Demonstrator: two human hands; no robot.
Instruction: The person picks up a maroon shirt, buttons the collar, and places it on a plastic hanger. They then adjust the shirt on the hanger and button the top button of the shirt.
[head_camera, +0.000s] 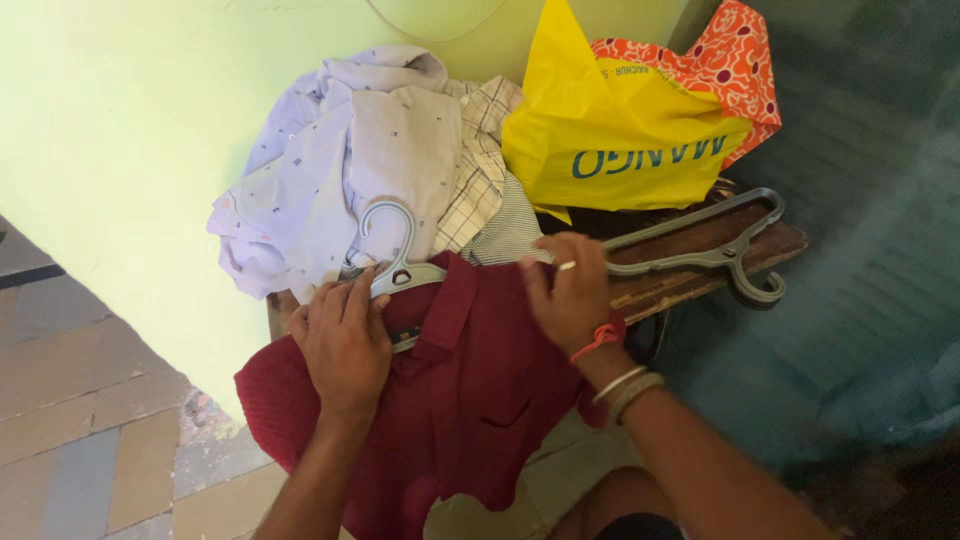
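Under the left hand (345, 340), fingers (350, 295) covering the shoulder of a pale grey hanger (395, 262); only hook and a short stub showing past the fingertips. Below both palms, dark red shirt (470, 400) cut off by the bottom edge. Beyond the right hand (570, 295), fingers (548, 250) masking the near end of a second grey hanger (720, 250). Wooden surface (700, 280) mostly buried beneath clothes and yellow bag (620, 140). Orange patterned bag (740, 70) half hidden behind it. Both forearms clipped at the lower edge.

Yellow plastic bag (615, 140) – orange patterned bag (735, 65) behind.
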